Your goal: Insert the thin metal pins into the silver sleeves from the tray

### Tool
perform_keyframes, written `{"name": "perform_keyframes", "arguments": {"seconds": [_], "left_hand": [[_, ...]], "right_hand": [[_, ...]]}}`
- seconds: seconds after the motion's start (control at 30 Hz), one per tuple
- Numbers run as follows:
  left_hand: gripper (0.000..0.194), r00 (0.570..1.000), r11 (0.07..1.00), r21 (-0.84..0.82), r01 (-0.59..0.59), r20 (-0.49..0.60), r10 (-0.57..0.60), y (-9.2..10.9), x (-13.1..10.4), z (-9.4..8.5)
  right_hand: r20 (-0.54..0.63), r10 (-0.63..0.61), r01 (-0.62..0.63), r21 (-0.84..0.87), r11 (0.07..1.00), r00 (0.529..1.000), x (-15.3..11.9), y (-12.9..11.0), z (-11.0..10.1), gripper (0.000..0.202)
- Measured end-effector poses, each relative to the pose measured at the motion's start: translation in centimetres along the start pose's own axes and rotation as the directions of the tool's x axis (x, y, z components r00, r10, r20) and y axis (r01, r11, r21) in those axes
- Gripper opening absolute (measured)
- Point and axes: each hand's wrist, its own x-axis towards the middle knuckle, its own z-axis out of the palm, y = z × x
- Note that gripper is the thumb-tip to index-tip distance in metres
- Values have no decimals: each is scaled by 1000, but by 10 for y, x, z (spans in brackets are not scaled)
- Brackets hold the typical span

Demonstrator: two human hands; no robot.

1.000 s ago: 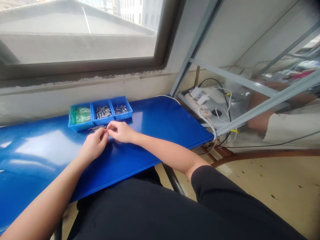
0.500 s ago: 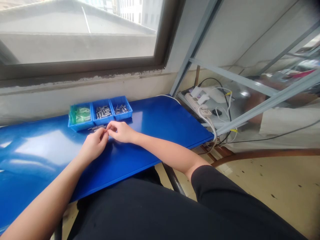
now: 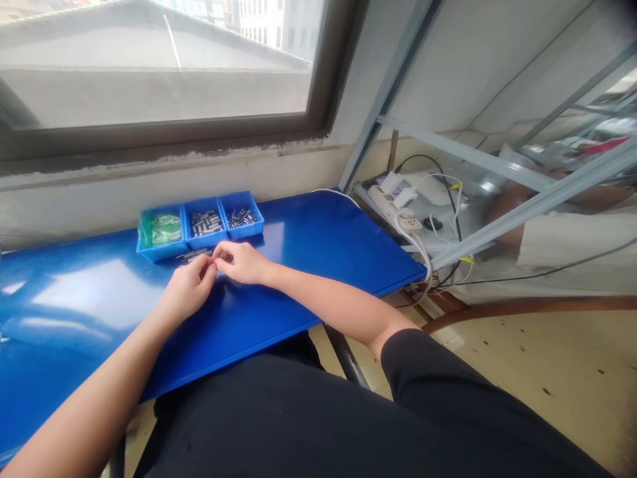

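Note:
My left hand and my right hand meet fingertip to fingertip over the blue table. Both are closed in a pinch, and whatever sits between the fingers is too small and covered to make out. Just behind my left fingers lie a few slim metal pieces on the tabletop. Beyond them three blue bins stand in a row. The left bin holds a green plastic bag with pale pieces, the middle bin short grey metal cylinders, the right bin thin metal pins.
A window is set in the wall behind the table. To the right, a grey metal rack carries a white power strip with plugs and cables. A blurred person's arm shows beyond the rack.
My hands stay pinched together in the same place, with barely any visible shift. Behind the rack, the other person's arm has moved slightly.

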Motion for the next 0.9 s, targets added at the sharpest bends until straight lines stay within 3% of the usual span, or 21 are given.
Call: {"name": "perform_keyframes", "arguments": {"seconds": [0.9], "left_hand": [[28,1000,1000,18,-22,1,22,1,0,0]], "right_hand": [[22,-21,21,-10,1000,1000,-1,1,-1,12]]}}
